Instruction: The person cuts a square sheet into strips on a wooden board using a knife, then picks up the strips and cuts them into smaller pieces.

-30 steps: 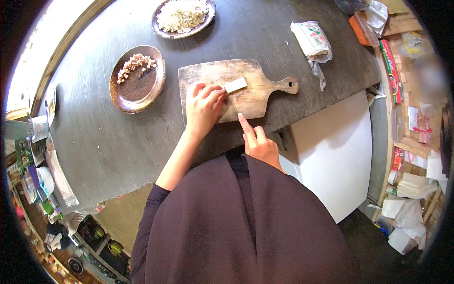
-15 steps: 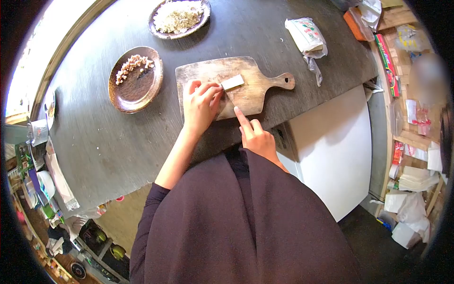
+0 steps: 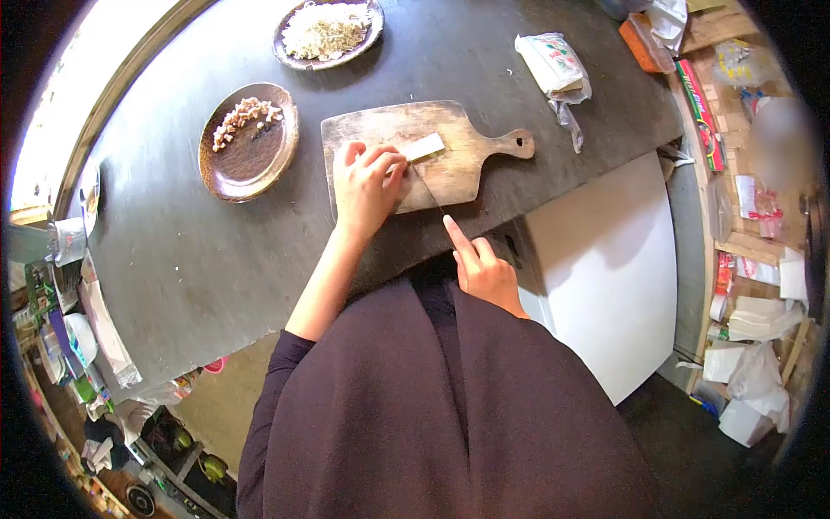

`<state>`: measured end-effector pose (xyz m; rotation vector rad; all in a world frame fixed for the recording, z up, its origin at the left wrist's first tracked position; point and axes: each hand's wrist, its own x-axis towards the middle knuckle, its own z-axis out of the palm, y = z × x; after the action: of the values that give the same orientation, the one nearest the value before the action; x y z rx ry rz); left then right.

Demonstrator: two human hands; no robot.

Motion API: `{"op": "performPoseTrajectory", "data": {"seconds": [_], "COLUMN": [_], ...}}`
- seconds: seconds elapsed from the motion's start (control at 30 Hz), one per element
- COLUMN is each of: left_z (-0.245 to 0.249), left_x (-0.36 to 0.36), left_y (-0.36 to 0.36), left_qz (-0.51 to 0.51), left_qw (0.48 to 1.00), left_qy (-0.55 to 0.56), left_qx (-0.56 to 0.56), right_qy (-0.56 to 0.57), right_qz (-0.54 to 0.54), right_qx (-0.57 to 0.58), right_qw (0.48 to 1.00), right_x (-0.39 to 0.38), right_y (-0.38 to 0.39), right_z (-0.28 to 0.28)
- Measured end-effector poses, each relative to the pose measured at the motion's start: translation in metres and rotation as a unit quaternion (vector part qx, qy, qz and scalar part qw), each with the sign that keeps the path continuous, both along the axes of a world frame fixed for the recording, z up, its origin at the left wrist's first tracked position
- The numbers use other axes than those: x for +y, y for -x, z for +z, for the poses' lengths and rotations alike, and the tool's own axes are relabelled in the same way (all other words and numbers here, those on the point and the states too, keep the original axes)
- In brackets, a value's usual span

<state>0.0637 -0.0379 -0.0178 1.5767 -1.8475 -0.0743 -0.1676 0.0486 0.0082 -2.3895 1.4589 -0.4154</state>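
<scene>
A pale rectangular block of food [image 3: 424,146] lies on a worn wooden cutting board [image 3: 432,117]. Curled over the block's left end, my left hand [image 3: 370,186] grips it against the board and hides that end. My right hand [image 3: 486,270] is closed around a knife [image 3: 429,187], whose handle is mostly hidden in the palm. Its index finger stretches along the top of the knife. The thin blade slants across the board, its tip close to my left fingertips at the block's lower edge.
Left of the board stands a brown plate [image 3: 251,177] with small diced pieces. Behind it is a second plate [image 3: 278,48] heaped with pale shreds. A plastic-wrapped packet [image 3: 553,65] lies at the back right, and the table edge [image 3: 596,183] runs close to the board's handle.
My right hand has drawn back toward my body and slightly right, pulling the knife with it, so more blade shows. My left hand and the block stay nearly in place.
</scene>
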Motion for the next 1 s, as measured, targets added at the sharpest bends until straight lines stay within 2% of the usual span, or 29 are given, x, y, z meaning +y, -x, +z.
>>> {"op": "performPoseTrajectory", "data": {"seconds": [0.07,0.33,0.4,0.7,0.87,1.0], "left_z": [0.000,0.001,0.003,0.011,0.006,0.003], "left_x": [0.000,0.001,0.002,0.014,0.016,0.013], "left_y": [0.001,-0.002,-0.004,-0.010,-0.011,-0.013], "left_qz": [0.004,0.005,0.008,0.049,0.069,0.051], "left_qw": [1.000,1.000,1.000,0.998,0.996,0.996], "left_qy": [0.017,0.006,-0.001,0.017,-0.043,-0.031], "left_qx": [0.014,0.028,0.024,0.035,-0.036,-0.062], "right_qy": [0.018,-0.011,-0.016,-0.032,-0.035,-0.034], "right_qz": [0.003,-0.002,-0.010,-0.022,-0.052,-0.070], "right_qx": [-0.031,-0.017,-0.052,-0.134,-0.129,-0.138], "right_qw": [0.999,1.000,0.998,0.990,0.990,0.987], "right_x": [-0.006,-0.044,-0.047,-0.026,-0.015,-0.012], "right_y": [-0.001,-0.022,-0.020,-0.003,0.005,0.011], "right_z": [-0.004,0.001,0.008,0.017,0.012,0.012]}}
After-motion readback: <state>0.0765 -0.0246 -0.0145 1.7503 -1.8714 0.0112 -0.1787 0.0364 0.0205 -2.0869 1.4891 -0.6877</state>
